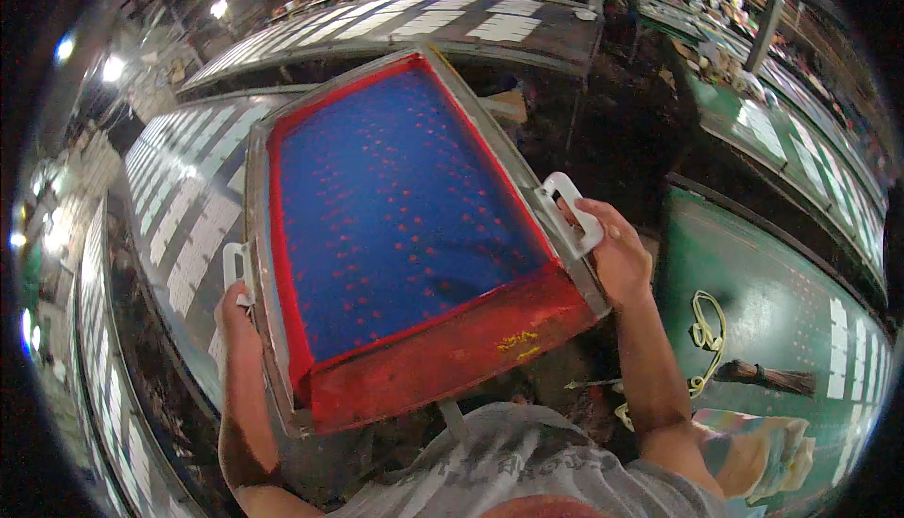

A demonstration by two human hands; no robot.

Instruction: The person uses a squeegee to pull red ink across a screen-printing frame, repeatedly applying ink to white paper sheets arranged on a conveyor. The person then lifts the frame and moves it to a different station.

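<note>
A large screen-printing frame (377, 179) hangs tilted in front of me, carried between both hands. Its mesh is blue with rows of small red dots, and red borders surround it, widest along the near edge. White handles stick out from its two long sides. My left hand (237, 315) is closed on the left handle (235, 264). On the other side, my right hand (617, 250) wraps round the right handle (576, 212), some fingers hidden behind it.
Long tables with rows of white sheets stand left (179, 188) and behind (424, 24). At right, a green table (744, 264) bears a looped yellow cord (720, 330), a brush-like bundle (767, 377) and a crumpled striped cloth (763, 452). A dark gap lies between the tables.
</note>
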